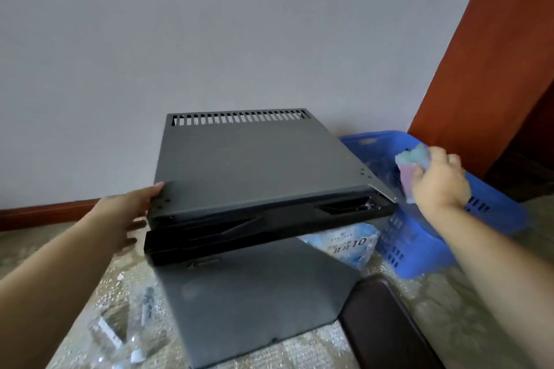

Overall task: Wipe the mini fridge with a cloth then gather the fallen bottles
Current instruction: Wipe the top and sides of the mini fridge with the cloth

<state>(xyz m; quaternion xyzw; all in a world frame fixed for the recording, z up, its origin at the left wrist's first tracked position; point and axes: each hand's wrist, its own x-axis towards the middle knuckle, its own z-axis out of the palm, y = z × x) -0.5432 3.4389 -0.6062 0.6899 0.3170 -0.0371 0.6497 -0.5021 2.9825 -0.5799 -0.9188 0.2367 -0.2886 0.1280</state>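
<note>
The grey mini fridge (251, 168) stands in the middle of the head view, with vent slots along the back of its top and a black door edge at the front. My left hand (126, 219) rests flat against its front left corner, fingers apart. My right hand (439, 181) is just off the fridge's right front corner, closed around a bunched pastel cloth (412, 159) in blue and pink. Clear plastic bottles (129, 329) lie on their sides on the floor at lower left.
A blue plastic basket (419, 249) sits on the floor right of the fridge, behind my right hand. A blue and white tissue pack (350, 244) lies beside it under the fridge's corner. A dark brown object (380, 326) is at lower right. An orange-brown door (485, 69) is at right.
</note>
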